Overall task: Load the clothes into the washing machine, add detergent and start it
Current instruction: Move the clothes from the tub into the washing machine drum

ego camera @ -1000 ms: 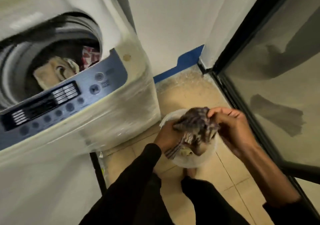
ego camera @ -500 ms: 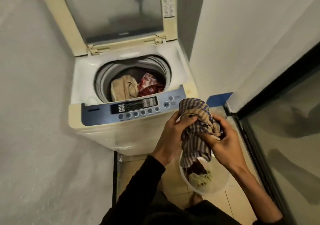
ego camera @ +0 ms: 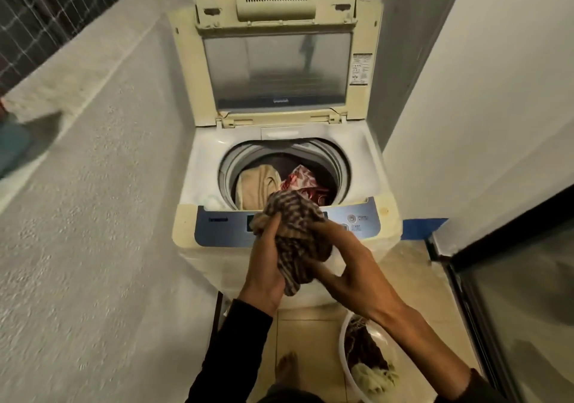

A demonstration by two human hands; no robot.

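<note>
A cream top-loading washing machine (ego camera: 217, 166) stands ahead with its lid (ego camera: 276, 61) raised. Its drum holds a beige garment (ego camera: 257, 182) and a red-and-white cloth (ego camera: 302, 177). A bunched brown-and-white striped cloth (ego camera: 295, 232) hangs in front of the blue control panel (ego camera: 217, 225), just below the drum opening. My left hand (ego camera: 264, 266) grips its left side and my right hand (ego camera: 344, 263) holds its right side. A white basin (ego camera: 344, 359) on the floor at lower right holds dark and pale clothes (ego camera: 366, 353). No detergent is in sight.
A rough grey wall (ego camera: 93, 216) runs close along the left. A white wall (ego camera: 481, 123) and a dark-framed glass door (ego camera: 512, 294) close off the right. The tiled floor (ego camera: 310, 334) between them is narrow. My bare foot (ego camera: 287, 365) stands by the basin.
Both hands lifted the striped cloth out of the basin and up to the level of the control panel. The view swung up, bringing the raised lid fully into sight.
</note>
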